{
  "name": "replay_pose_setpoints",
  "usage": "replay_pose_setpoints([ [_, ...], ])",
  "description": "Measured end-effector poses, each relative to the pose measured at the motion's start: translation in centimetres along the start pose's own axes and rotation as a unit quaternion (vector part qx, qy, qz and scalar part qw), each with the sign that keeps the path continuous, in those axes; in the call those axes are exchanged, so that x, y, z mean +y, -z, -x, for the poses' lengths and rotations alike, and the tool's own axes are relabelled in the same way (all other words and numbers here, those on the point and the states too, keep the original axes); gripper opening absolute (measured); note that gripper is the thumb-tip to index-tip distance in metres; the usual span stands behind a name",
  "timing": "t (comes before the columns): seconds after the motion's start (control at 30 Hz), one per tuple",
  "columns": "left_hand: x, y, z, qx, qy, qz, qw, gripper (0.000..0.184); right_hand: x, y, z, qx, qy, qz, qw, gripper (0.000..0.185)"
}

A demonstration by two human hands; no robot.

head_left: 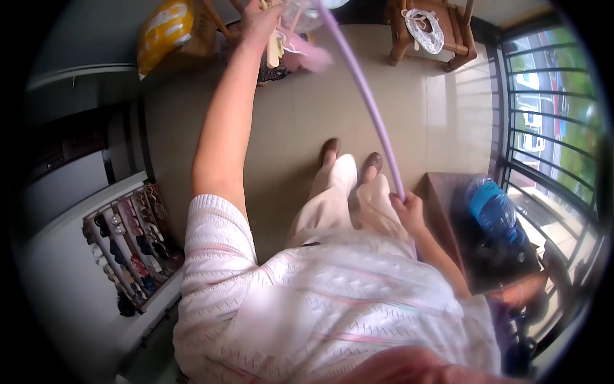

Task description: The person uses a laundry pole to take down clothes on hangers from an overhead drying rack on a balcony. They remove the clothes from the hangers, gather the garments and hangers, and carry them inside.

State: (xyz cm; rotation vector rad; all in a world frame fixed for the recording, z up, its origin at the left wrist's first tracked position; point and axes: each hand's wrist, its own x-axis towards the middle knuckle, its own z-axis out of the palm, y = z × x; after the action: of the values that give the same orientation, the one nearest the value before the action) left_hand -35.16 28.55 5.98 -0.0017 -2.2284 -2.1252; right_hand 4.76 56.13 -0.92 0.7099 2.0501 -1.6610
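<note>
My right hand [409,210] is closed around the lower end of a long lilac pole [368,96], which slants up past the top of the view. At the upper left, my left hand [261,22] is raised at arm's length. Its fingers are closed on pale yellow, slat-like pieces [275,51] that look like clothes hangers, partly cut off by the top edge. Just to their right a blurred pink cloth [308,59] hangs down. Pale, see-through items [304,16] show between that hand and the pole.
A wooden chair [441,48] at the top right holds a white patterned ring-shaped cloth [427,35]. On a dark cabinet [448,224] lies a large plastic water bottle [492,208]. A barred window [553,109] is on the right, a shoe rack [131,240] on the left, a yellow bag [167,32] at upper left.
</note>
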Motion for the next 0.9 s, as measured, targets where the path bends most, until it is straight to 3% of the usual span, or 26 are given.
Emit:
replay_pose_setpoints([
  [0.07, -2.8, 0.4, -1.9, -0.047, 0.022, -0.076, 0.996, 0.036, 2.2, 0.4, -0.9, 0.039, -0.003, -0.085, 0.996, 0.010],
  [0.17, -7.5, -0.1, -4.7, -0.071, 0.081, -0.135, 0.985, 0.031, 1.5, 0.6, -2.8, 0.099, -0.013, -0.153, 0.983, 0.007],
  [0.2, -5.2, -1.8, -2.9, -0.104, 0.075, -0.163, 0.978, 0.024, 0.9, 0.4, -3.0, 0.114, -0.039, -0.162, 0.979, 0.007],
  [0.33, -8.4, -4.1, -3.3, -0.166, 0.115, -0.167, 0.965, 0.028, 0.9, -0.8, -3.9, 0.147, -0.080, -0.225, 0.960, 0.017],
  [0.47, -10.0, -9.1, -1.1, -0.211, 0.155, -0.150, 0.953, 0.015, 1.6, -0.5, -3.9, 0.187, -0.125, -0.261, 0.939, 0.018],
  [0.5, -9.0, -11.1, 0.1, -0.219, 0.172, -0.138, 0.951, 0.017, 1.9, 0.1, -4.0, 0.197, -0.126, -0.263, 0.936, 0.019],
  [0.57, -12.1, -14.0, 0.9, -0.263, 0.113, -0.106, 0.952, 0.020, 3.1, 1.4, -3.5, 0.220, -0.134, -0.265, 0.929, 0.021],
  [0.7, -11.5, -22.4, 4.5, -0.323, 0.117, -0.093, 0.935, 0.026, 4.2, 4.9, -3.1, 0.261, -0.154, -0.282, 0.910, 0.020],
  [0.77, -10.2, -26.3, 5.7, -0.348, 0.136, -0.022, 0.927, 0.028, 4.4, 6.6, -3.2, 0.279, -0.148, -0.287, 0.904, 0.021],
  [0.83, -9.4, -30.2, 5.5, -0.361, 0.130, 0.048, 0.922, 0.026, 4.3, 8.1, -3.7, 0.306, -0.156, -0.282, 0.896, 0.024],
  [0.9, -8.5, -33.6, 3.7, -0.353, 0.185, 0.127, 0.908, 0.016, 4.3, 9.4, -4.6, 0.322, -0.164, -0.286, 0.887, 0.025],
])
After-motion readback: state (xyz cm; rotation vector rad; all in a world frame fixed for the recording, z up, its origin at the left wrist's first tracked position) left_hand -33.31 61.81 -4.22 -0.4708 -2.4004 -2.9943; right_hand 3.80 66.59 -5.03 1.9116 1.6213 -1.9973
